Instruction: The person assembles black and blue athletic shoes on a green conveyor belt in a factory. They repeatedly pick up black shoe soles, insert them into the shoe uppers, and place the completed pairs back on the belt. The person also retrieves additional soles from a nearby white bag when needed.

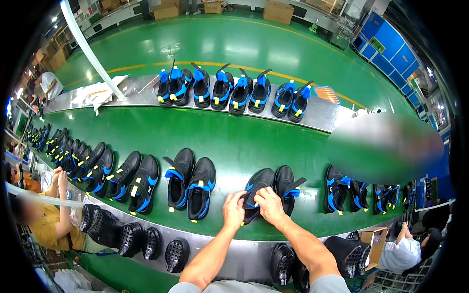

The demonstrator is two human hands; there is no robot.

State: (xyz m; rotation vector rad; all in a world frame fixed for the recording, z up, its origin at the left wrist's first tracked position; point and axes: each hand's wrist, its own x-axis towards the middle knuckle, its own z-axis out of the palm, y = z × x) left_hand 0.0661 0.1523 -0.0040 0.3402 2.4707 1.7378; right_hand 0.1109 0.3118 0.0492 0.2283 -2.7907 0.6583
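Black-and-blue shoe on the green belt sits gripped by your left hand and right hand, fingers closed at its heel, seemingly steadying it

Belt: you are facing a green conveyor belt carrying black-and-blue shoes in pairs.
Far ledge: a steel shelf is holding more shoes.

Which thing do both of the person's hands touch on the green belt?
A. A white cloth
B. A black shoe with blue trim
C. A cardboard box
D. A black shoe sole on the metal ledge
B: the left hand and right hand both rest on the black shoe with blue trim lying on the green belt.
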